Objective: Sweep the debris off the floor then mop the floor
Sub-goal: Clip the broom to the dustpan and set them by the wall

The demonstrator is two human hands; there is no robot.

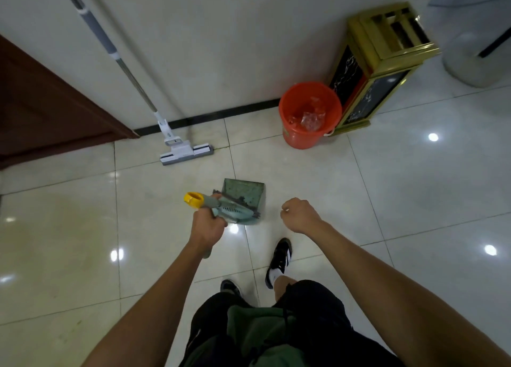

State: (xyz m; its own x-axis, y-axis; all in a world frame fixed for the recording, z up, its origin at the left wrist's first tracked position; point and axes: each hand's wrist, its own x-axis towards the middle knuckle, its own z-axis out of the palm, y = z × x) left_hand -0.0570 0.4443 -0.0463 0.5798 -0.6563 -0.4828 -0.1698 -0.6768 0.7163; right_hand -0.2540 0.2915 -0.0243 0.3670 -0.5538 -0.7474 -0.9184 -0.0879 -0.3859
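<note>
Teal plastic: one dustpan (243,198) with a yellow-capped handle (203,200), gripped in the curled fingers of the left hand (207,228); the pan projects from the fist toward 1 o'clock. The right hand (300,214) has its fingers loosely curled, holding nothing. One mop (186,149) stands at 11 o'clock; one orange bucket (309,114) at 1 o'clock.

Dustpan (243,198) on floor (387,186) at centre; mop (177,145) at 11 o'clock against wall (221,48); bucket (309,114) at 1 o'clock, beside bin (378,62).
</note>
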